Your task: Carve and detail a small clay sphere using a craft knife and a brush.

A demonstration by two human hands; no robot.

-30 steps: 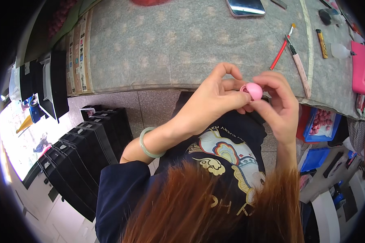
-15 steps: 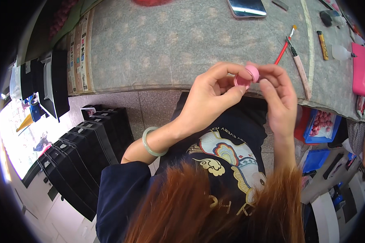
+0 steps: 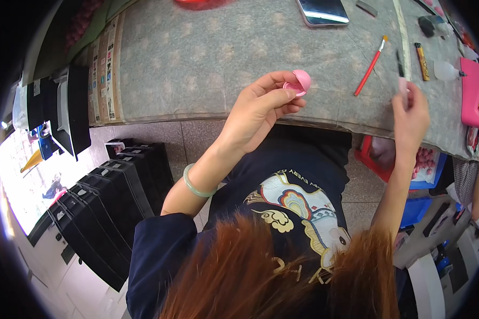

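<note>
My left hand (image 3: pixel 269 101) pinches a small pink round hinged case (image 3: pixel 302 81) just above the front part of the table. Its domed lid is raised and tilted, and the hollow lower half shows between my fingertips. Over at the right, my right hand (image 3: pixel 411 114) has its fingers closed round the pale pink handle of a craft knife (image 3: pixel 403 91). The knife's dark, thin end points away from me. A red-handled paintbrush (image 3: pixel 368 72) with a yellowish tip lies on the table between the two hands.
Grey patterned cloth covers the table (image 3: pixel 197 64). A phone (image 3: pixel 323 11) lies at the far side. A yellow tube (image 3: pixel 422 62), a clear squeeze bottle (image 3: pixel 447 70) and a pink tape dispenser (image 3: pixel 472 95) are at the right. Below the edge, a blue tray (image 3: pixel 426 183) holds pink pieces.
My right hand has left the pink case, moved right and gripped the craft knife. My left hand has shifted left and up, still holding the case.
</note>
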